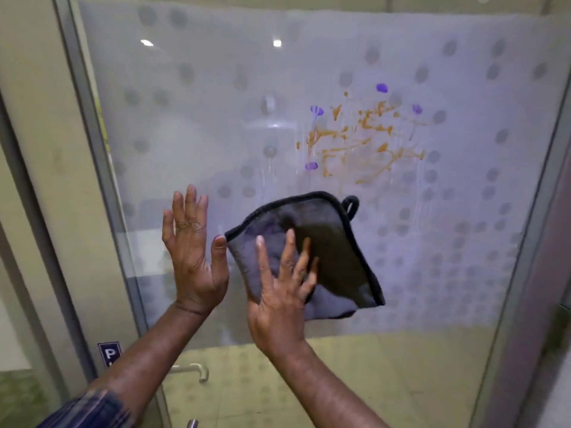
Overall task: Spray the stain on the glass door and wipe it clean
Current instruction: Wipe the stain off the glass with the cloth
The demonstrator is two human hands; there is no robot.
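An orange-brown stain [361,140] with a few purple blotches around it is smeared across the frosted, dotted glass door [191,125], above and right of my hands. Thin wet streaks run down the glass below it. A dark grey cloth [333,242] with a black hem and a hanging loop lies flat on the glass just below the stain. My right hand [282,291] presses its lower left part with spread fingers. My left hand [193,251] is flat and spread beside the cloth, its thumb tip touching the cloth's left corner. No spray bottle is in view.
A metal door frame [92,168] runs down the left side and another frame [525,273] down the right. A small sign with the letter P [109,353] and a metal handle [197,370] sit low on the left.
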